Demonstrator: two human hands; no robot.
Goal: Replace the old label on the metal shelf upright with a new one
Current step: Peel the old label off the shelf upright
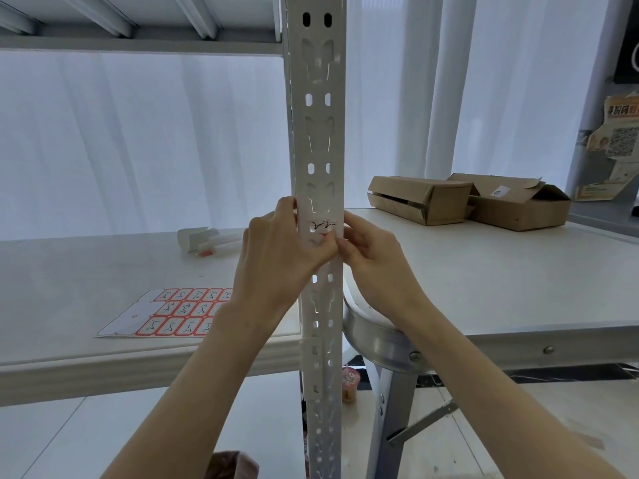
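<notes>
Forearms nearest. Left hand [276, 250] braces upright [318, 133]; right hand [371, 252] fingers pinch label [323, 227] lower edge. Sticker sheet [179, 312] at 8 o'clock. Whether peeling old or pressing new: cannot tell.

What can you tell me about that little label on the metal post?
The label is a small pale sticker with dark handwritten marks and a bit of red at its lower edge. It sits on the front of the white perforated upright, partly over a slot. The left hand and right hand meet at its lower edge, fingertips touching it; whether peeling or pressing is unclear.
</notes>
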